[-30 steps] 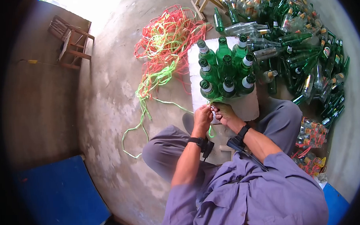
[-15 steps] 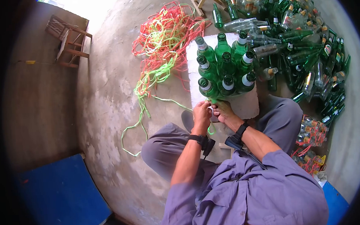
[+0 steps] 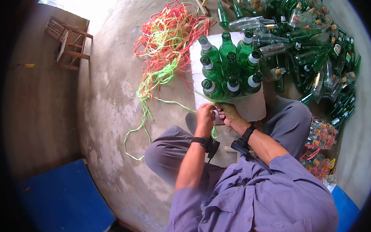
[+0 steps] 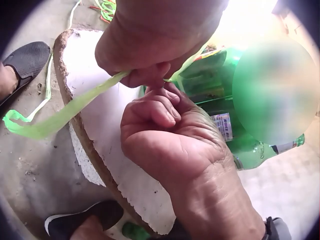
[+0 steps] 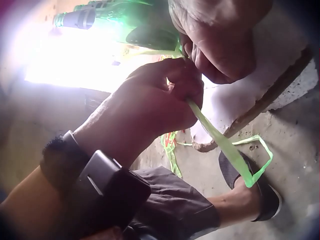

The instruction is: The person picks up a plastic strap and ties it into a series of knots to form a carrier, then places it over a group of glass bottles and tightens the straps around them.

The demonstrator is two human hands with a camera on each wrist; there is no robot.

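A block of upright green glass bottles [image 3: 231, 67] stands in rows on a white board [image 3: 252, 107]. At its near side, my left hand [image 3: 206, 115] and right hand [image 3: 230, 113] meet, fingertips close together. Light-green plastic strap [image 4: 60, 117] comes out of the left hand's curled fingers, its loose end looping down past the board's edge in the left wrist view. Another length runs from the fingertips toward the bottles. My right hand, its fingers curled, pinches the strap right beside the left; the meeting point is partly hidden by the hands.
A tangled heap of red and green strap [image 3: 170, 38] lies on the floor at the upper left. Loose bottles [image 3: 314, 50] pile up on the right, above strapped bundles of bottles [image 3: 321, 133]. A wooden chair [image 3: 72, 44] stands far left, a blue panel [image 3: 65, 198] lower left.
Both hands stay together at the near side of the bottles, shifting only slightly. A taut strip of green strap now shows beside the near left bottle. The head view has drifted a little.
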